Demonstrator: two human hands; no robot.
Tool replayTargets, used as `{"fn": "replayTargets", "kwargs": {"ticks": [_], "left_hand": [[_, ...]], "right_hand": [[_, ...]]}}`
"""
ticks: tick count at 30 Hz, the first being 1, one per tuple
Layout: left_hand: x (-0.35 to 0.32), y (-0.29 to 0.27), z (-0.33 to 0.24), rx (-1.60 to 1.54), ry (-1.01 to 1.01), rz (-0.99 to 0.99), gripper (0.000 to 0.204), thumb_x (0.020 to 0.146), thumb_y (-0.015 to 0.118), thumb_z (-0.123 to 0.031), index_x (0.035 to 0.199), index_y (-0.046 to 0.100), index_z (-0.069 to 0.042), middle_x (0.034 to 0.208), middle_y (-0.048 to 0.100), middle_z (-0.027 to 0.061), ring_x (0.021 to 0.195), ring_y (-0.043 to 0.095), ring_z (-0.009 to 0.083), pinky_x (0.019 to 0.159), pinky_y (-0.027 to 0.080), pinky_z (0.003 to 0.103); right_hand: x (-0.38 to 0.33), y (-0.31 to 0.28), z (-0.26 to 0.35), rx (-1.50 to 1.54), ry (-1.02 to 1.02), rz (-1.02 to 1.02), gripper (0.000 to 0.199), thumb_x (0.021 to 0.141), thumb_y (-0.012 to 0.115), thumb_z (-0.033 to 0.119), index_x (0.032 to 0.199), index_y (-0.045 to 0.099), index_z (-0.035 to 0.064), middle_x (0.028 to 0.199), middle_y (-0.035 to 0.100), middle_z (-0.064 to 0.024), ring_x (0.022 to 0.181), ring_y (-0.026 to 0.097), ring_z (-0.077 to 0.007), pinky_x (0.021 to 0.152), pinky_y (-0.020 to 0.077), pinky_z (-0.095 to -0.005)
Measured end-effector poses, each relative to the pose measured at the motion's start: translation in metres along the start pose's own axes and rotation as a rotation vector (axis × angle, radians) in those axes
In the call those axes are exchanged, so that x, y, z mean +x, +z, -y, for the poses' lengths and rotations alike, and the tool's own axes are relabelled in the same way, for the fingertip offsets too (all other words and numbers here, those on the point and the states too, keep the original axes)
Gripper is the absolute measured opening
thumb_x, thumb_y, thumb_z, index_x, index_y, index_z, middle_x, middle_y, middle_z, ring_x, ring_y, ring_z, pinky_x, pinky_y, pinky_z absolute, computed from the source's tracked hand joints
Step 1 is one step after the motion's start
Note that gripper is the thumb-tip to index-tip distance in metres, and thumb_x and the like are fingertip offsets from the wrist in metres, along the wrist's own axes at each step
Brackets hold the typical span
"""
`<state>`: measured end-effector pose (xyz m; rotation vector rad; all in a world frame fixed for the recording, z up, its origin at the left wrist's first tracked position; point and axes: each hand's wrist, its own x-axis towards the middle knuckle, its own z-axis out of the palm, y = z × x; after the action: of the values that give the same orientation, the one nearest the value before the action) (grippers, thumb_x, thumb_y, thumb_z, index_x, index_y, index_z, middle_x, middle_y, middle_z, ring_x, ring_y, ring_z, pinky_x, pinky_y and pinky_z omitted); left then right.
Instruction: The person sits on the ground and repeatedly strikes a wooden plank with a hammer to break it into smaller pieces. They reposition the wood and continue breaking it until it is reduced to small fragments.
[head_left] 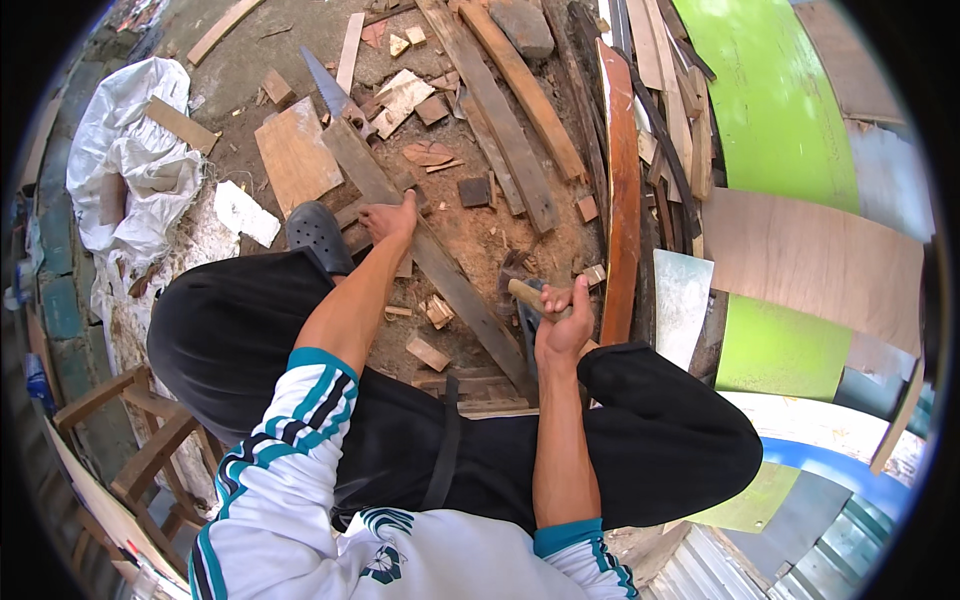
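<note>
A long grey-brown wooden plank (455, 280) slants across the ground in front of me, from the far left to near my lap. My left hand (390, 220) is closed at the plank's left edge, its thumb toward the top; part of the grip is hidden. My right hand (565, 325) is wrapped round the wooden handle of a hammer (526, 293), whose dark head points away from me, right of the plank. A handsaw (327, 85) lies at the plank's far end. Beside my left foot rests a square wooden board (298, 155).
Wood offcuts and chips, including a small dark block (474, 192), litter the ground. Long boards (525, 90) lie ahead, and a reddish-brown board (620, 200) runs along the right. Green panels (770, 90) are farther right. A white sack (130, 150) and a wooden frame (155, 450) are at left.
</note>
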<state>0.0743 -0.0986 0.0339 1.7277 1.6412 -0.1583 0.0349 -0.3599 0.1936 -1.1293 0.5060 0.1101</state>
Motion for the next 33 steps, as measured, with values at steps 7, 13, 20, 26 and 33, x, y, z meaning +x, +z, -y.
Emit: {"fn": "replayTargets", "kwargs": {"ticks": [7,13,20,26,33], "left_hand": [[0.005,0.003,-0.016,-0.034,0.023,-0.146,0.095,0.070,0.081,-0.049,0.131,0.036,0.007,0.134,0.045,0.0273,0.125,0.049,0.0417,0.101,0.044,0.052],[0.043,0.006,-0.020,-0.019,0.001,-0.335,0.089,0.066,0.084,-0.050,0.124,0.043,0.003,0.126,0.048,0.0236,0.120,0.050,0.0397,0.099,0.043,0.053],[0.084,0.020,0.027,0.266,0.067,-0.442,0.097,0.078,0.070,-0.060,0.138,0.034,0.007,0.134,0.043,0.0206,0.125,0.041,0.0359,0.101,0.034,0.044],[0.094,0.019,0.029,0.347,0.049,-0.191,0.125,0.077,0.068,-0.065,0.150,0.003,0.012,0.146,0.029,0.0242,0.130,0.035,0.0368,0.106,0.027,0.047],[0.093,-0.007,0.014,0.486,-0.056,0.115,0.146,0.068,0.074,-0.071,0.147,-0.016,0.014,0.148,0.023,0.0261,0.133,0.030,0.0378,0.108,0.023,0.048]], "right_hand": [[-0.004,0.007,-0.003,-0.052,0.012,0.069,0.049,0.105,0.047,0.031,0.060,0.042,0.0106,0.060,0.047,-0.0049,0.067,0.049,-0.0193,0.097,0.0376,-0.0435],[-0.001,0.012,-0.004,-0.077,0.017,0.110,0.049,0.105,0.046,0.031,0.061,0.043,0.0110,0.061,0.047,-0.0052,0.069,0.050,-0.0198,0.098,0.0368,-0.0435],[0.020,0.022,-0.038,-0.004,0.127,0.162,0.051,0.105,0.048,0.030,0.059,0.043,0.0110,0.063,0.046,-0.0031,0.070,0.048,-0.0167,0.098,0.0379,-0.0384],[0.024,0.025,-0.072,-0.003,0.324,0.130,0.050,0.104,0.053,0.031,0.058,0.044,0.0111,0.064,0.050,-0.0046,0.082,0.055,-0.0196,0.099,0.0400,-0.0382],[0.007,0.052,-0.057,-0.604,0.460,0.202,0.032,0.100,0.058,0.020,0.121,0.055,-0.0032,0.100,0.061,-0.0120,0.117,0.059,-0.0266,0.096,0.0466,-0.0393]]}}
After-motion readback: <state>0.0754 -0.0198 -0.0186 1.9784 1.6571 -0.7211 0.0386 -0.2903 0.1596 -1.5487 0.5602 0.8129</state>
